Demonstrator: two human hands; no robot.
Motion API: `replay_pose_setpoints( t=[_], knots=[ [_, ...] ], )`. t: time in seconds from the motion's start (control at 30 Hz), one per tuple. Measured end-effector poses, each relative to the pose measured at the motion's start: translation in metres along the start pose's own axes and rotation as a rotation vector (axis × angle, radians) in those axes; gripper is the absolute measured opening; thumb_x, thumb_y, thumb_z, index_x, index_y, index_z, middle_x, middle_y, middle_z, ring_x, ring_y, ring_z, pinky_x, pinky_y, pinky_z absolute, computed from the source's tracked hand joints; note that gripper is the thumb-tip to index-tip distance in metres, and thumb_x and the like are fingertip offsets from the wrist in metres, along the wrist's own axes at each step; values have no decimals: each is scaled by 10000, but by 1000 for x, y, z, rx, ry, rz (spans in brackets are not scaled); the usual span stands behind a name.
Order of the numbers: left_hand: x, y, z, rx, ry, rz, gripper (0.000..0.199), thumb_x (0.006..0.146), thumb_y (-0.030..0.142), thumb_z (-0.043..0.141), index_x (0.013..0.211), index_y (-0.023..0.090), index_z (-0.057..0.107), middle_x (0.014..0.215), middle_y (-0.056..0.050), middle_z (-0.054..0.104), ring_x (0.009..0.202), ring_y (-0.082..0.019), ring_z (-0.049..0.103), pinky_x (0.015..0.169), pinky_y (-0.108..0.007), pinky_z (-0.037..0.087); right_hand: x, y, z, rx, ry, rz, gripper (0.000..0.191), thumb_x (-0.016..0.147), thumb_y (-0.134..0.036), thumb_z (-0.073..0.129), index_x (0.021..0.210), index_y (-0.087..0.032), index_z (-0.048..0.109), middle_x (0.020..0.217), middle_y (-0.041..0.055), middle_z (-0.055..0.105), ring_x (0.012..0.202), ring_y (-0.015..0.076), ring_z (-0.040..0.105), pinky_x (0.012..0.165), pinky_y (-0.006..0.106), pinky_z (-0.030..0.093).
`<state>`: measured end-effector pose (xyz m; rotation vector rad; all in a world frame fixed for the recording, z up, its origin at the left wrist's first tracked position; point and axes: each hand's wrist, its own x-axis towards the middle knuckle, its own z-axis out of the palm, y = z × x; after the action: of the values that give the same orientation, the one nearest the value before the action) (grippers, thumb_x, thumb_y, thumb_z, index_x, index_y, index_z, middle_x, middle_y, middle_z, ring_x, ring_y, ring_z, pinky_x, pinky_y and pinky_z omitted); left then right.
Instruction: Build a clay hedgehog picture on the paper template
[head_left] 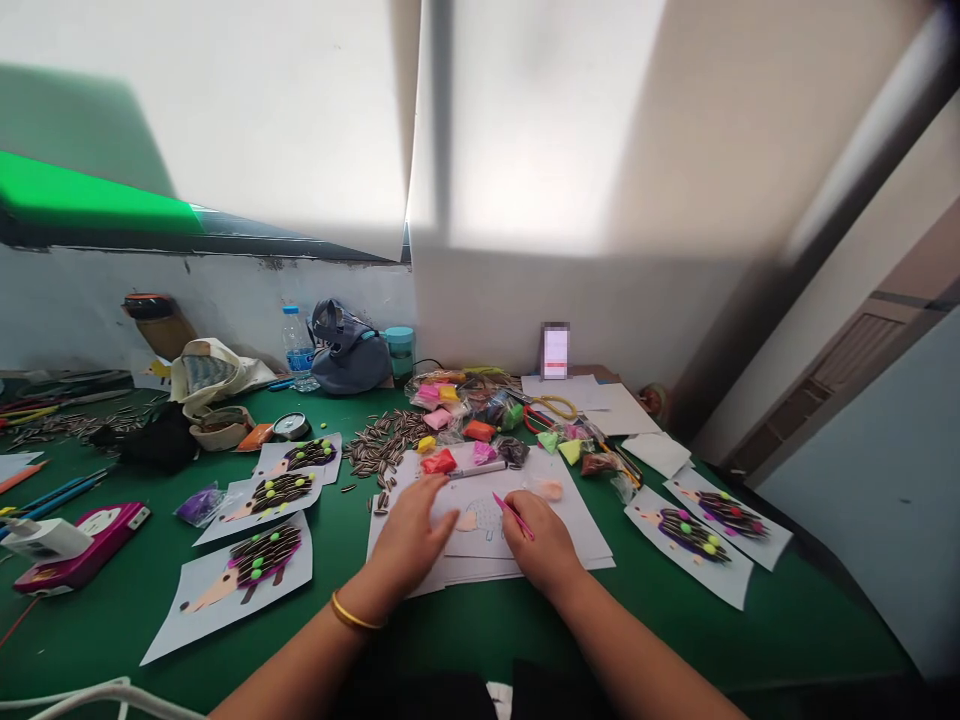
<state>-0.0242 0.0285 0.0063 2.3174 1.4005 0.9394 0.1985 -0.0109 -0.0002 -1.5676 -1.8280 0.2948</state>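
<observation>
Green tabletop [405,665]. My right hand [536,540] grips pink tool [514,517]; left [411,530] open; a slip might mar the drawing [484,518].

gold bangle [355,612], left wrist, black clothing [420,696]

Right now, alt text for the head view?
Right hand holds a pink tool at an animal drawing on white paper; left hand is open over the paper. Around them on the green table: striped seeds, bagged coloured clay, five seed-covered hedgehog pictures.
</observation>
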Motion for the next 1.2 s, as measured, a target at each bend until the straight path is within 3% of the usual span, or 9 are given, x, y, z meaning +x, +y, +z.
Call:
replay_pose_setpoints(
  t=[0.13, 0.4, 0.7, 1.0, 1.2],
  knots=[
    [-13, 24, 15, 201, -150, 21, 657, 778, 452, 710, 1360, 231, 501, 1362, -109, 576, 1265, -327, 497, 1036, -509, 396, 0, -2, -1, 12, 0, 0, 158, 893, -239, 418, 847, -203, 565, 847, 38, 627, 831, 197, 563, 739, 287, 384],
    [-18, 26, 11, 259, -270, -13, 696, 798, 400, 685, 1422, 239, 422, 1441, -97, 519, 1348, -300, 424, 1077, -475, 317, 1, -2, -5, 13, -3, -6, 127, 871, -227, 473, 862, -199, 597, 862, 35, 649, 846, 201, 568, 751, 294, 385],
    [-14, 26, 17, 260, -238, -35, 671, 829, 476, 641, 1419, 226, 440, 1409, -108, 536, 1320, -306, 435, 1062, -463, 320, 20, -3, -17, 123, -137, 69, 132, 864, -233, 476, 887, -225, 606, 857, 8, 674, 807, 185, 598, 711, 283, 419],
    [-12, 26, 14, 200, -310, -50, 770, 787, 396, 676, 1475, 249, 362, 1500, -72, 461, 1395, -284, 355, 1094, -459, 275, 20, 14, 7, 310, -163, 30, 269, 832, -195, 505, 1015, -234, 697, 1054, 33, 714, 987, 202, 640, 872, 319, 483],
    [-10, 26, 10, 148, -305, -76, 787, 763, 378, 685, 1473, 258, 365, 1500, -71, 460, 1387, -287, 378, 1094, -446, 286, 12, 19, 8, 318, -160, -7, 273, 813, -156, 525, 978, -238, 726, 1013, 29, 725, 969, 200, 648, 881, 334, 491]
  ],
)
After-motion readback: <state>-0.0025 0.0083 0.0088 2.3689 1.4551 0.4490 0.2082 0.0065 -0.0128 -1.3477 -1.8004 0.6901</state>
